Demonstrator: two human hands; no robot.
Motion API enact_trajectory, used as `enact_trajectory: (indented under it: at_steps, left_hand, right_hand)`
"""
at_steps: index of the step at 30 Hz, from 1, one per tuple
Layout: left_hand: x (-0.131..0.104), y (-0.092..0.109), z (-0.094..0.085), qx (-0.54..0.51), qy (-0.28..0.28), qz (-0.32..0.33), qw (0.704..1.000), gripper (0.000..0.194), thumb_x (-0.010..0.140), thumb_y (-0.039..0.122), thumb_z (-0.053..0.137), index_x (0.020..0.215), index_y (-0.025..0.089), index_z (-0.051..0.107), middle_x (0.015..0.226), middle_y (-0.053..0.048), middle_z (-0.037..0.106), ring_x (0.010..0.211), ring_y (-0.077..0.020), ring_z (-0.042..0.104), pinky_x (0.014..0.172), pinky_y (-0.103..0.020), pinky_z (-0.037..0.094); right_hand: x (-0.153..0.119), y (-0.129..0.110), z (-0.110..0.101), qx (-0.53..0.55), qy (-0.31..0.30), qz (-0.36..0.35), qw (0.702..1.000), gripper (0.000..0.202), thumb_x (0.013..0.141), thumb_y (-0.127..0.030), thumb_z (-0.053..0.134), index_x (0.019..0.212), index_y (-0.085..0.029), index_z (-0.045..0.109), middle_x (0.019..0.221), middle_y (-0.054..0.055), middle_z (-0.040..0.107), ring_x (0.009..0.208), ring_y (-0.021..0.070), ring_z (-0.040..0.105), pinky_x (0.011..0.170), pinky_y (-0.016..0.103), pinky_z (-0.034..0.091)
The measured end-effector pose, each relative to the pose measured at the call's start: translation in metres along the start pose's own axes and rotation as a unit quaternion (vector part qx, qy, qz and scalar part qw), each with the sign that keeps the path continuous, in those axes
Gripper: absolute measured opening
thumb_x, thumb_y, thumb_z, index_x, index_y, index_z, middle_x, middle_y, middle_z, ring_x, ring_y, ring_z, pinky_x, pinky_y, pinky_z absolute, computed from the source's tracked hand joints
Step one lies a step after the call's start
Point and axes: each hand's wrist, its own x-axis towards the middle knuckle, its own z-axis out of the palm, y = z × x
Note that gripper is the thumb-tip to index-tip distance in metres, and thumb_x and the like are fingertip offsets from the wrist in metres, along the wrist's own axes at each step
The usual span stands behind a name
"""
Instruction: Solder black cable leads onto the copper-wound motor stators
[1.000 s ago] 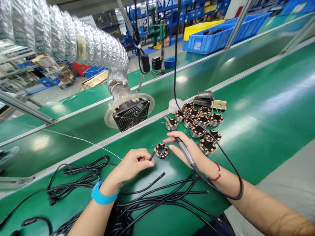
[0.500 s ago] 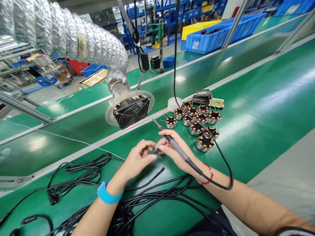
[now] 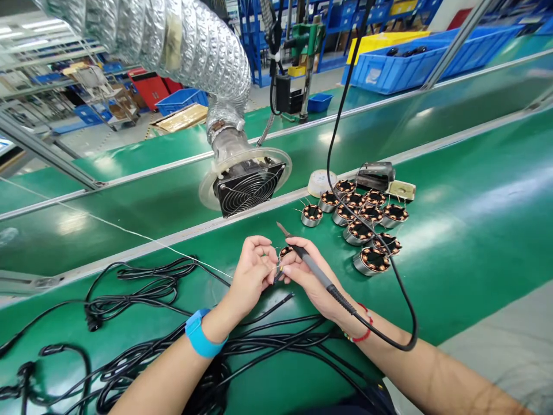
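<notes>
My right hand (image 3: 311, 282) has a grey soldering iron (image 3: 317, 270) lying across it, its tip pointing up and away to the left. That hand's thumb and fingertips also pinch the end of a black cable (image 3: 279, 275) showing a bit of yellow wire. Closed fingertips of my left hand (image 3: 253, 271) meet the right ones, holding a thin wire (image 3: 275, 268). Just behind the fingertips sits a copper-wound motor stator (image 3: 285, 252), mostly hidden by my hands. A thin white strand (image 3: 173, 246) runs from the left edge to my left hand.
Several copper-wound stators (image 3: 358, 232) stand at the right, near a white round spool (image 3: 322, 183) and a tape-dispenser-like holder (image 3: 375, 174). Black cables (image 3: 142, 288) cover the front left. A fume extractor fan (image 3: 250, 190) hangs ahead. The iron's cord (image 3: 334, 132) crosses the stators.
The view has shifted, so the bench items sit further right. My left fingers have closed in towards my right fingertips, and the thin wire now shows between them. The iron stays in my right hand.
</notes>
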Motion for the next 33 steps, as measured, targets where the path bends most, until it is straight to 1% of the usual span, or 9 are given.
enact_trajectory:
  at_steps: [9,13,15,18,20,23,26,29,33]
  left_hand:
    - [-0.001,-0.006,-0.007,0.121,-0.091,0.025,0.988,0.024,0.082,0.029,0.052,0.098,0.022,0.035,0.088,0.003,0.048,0.056,-0.0035,0.045,0.051,-0.02,0.038]
    - [0.0,0.0,-0.017,0.283,-0.113,0.014,0.952,0.016,0.088,0.032,0.049,0.096,0.019,0.046,0.089,0.0,0.052,0.076,-0.0104,0.049,0.068,-0.024,0.041]
    - [0.001,0.002,-0.02,0.334,-0.128,-0.005,0.934,0.023,0.089,0.04,0.05,0.086,0.017,0.052,0.083,-0.001,0.055,0.078,-0.0124,0.049,0.071,-0.026,0.04]
    - [0.003,0.005,-0.02,0.264,-0.198,-0.072,0.941,0.044,0.085,0.058,0.048,0.074,0.015,0.054,0.072,-0.003,0.059,0.069,-0.0133,0.052,0.069,-0.028,0.042]
    - [0.003,0.005,-0.018,0.191,-0.217,-0.117,0.95,0.049,0.081,0.064,0.051,0.073,0.016,0.052,0.063,-0.002,0.057,0.059,-0.0117,0.052,0.062,-0.026,0.042]
    - [0.004,0.006,-0.015,0.167,-0.165,-0.151,0.96,0.044,0.073,0.058,0.062,0.07,0.016,0.049,0.055,0.004,0.047,0.049,-0.0069,0.041,0.05,-0.021,0.031]
    - [0.007,0.006,-0.015,0.185,-0.113,-0.146,0.965,0.032,0.069,0.044,0.065,0.067,0.015,0.052,0.055,0.005,0.044,0.051,-0.0058,0.036,0.049,-0.02,0.025]
    - [0.009,0.006,-0.015,0.195,-0.1,-0.14,0.966,0.025,0.066,0.038,0.062,0.066,0.014,0.054,0.055,0.005,0.044,0.052,-0.006,0.034,0.051,-0.021,0.023]
    - [0.01,0.008,-0.011,0.213,-0.08,-0.13,0.965,0.024,0.063,0.037,0.062,0.06,0.015,0.052,0.052,0.006,0.041,0.052,-0.0066,0.032,0.053,-0.022,0.025]
  right_hand:
    - [-0.002,0.001,0.0,-0.037,-0.004,0.008,0.999,0.045,0.078,-0.026,0.067,0.117,-0.023,0.043,0.08,-0.002,0.061,0.069,0.012,0.062,0.063,0.025,0.05]
    - [0.0,0.003,-0.003,-0.105,0.011,-0.053,0.993,0.038,0.08,-0.024,0.064,0.113,-0.023,0.045,0.081,-0.002,0.06,0.071,0.0113,0.06,0.069,0.027,0.052]
    - [0.0,0.002,-0.005,-0.147,0.021,-0.089,0.985,0.035,0.081,-0.024,0.062,0.112,-0.024,0.044,0.08,-0.002,0.06,0.071,0.0116,0.059,0.069,0.028,0.053]
    - [-0.003,-0.002,-0.006,-0.202,0.017,-0.122,0.972,0.031,0.085,-0.024,0.058,0.112,-0.025,0.044,0.081,-0.001,0.06,0.07,0.0125,0.06,0.069,0.03,0.054]
    - [-0.005,-0.005,-0.006,-0.225,0.009,-0.145,0.963,0.029,0.087,-0.022,0.056,0.112,-0.025,0.044,0.082,-0.001,0.06,0.071,0.0124,0.06,0.07,0.03,0.054]
    - [-0.005,-0.007,-0.005,-0.24,0.004,-0.163,0.957,0.029,0.087,-0.019,0.055,0.113,-0.026,0.044,0.082,-0.001,0.06,0.073,0.0118,0.06,0.071,0.027,0.054]
    - [-0.004,-0.006,-0.004,-0.239,0.0,-0.154,0.959,0.029,0.086,-0.018,0.054,0.112,-0.025,0.045,0.082,-0.001,0.06,0.073,0.0118,0.061,0.071,0.027,0.054]
    - [-0.002,-0.004,-0.004,-0.239,0.004,-0.13,0.962,0.028,0.086,-0.021,0.054,0.112,-0.025,0.045,0.083,0.0,0.061,0.073,0.0127,0.061,0.072,0.028,0.055]
    - [0.001,-0.002,-0.002,-0.244,0.015,-0.107,0.964,0.028,0.084,-0.021,0.053,0.111,-0.024,0.046,0.083,0.0,0.061,0.073,0.013,0.061,0.072,0.029,0.055]
